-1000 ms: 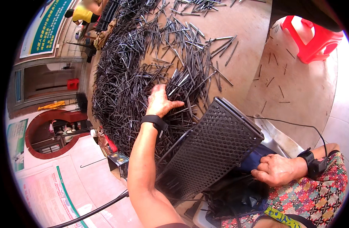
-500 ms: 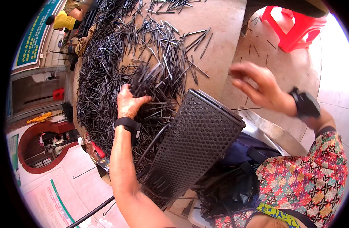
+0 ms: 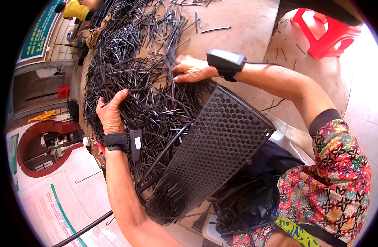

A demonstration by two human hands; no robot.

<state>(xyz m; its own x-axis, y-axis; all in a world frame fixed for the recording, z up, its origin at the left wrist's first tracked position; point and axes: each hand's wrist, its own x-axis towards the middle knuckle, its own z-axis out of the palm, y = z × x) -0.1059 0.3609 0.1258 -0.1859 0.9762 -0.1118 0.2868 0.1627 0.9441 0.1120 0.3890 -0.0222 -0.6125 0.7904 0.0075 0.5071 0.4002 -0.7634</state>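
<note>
Left hand (image 3: 110, 113) fingers curl loosely over the black rods (image 3: 135, 82) heaped on the desk (image 3: 246, 33); right hand (image 3: 191, 69) fingers press, half-closed, on the pile's far edge. Rods lie between both hands, just above the perforated black tray (image 3: 213, 152).

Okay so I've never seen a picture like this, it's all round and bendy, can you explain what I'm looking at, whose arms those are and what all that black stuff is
The camera sits on a person's head and looks down, and its wide lens bends straight edges, which gives the round look. The two bare arms coming in are that person's own. The left hand and the right hand both rest on a big heap of thin black sticks spread over a brown table. Neither hand visibly grips anything; they press on or gather the sticks. Each wrist wears a black band carrying a small device with a cable. In front of the person leans a black perforated panel, with holes all over it. A red plastic stool stands on the floor beyond the table.
</note>
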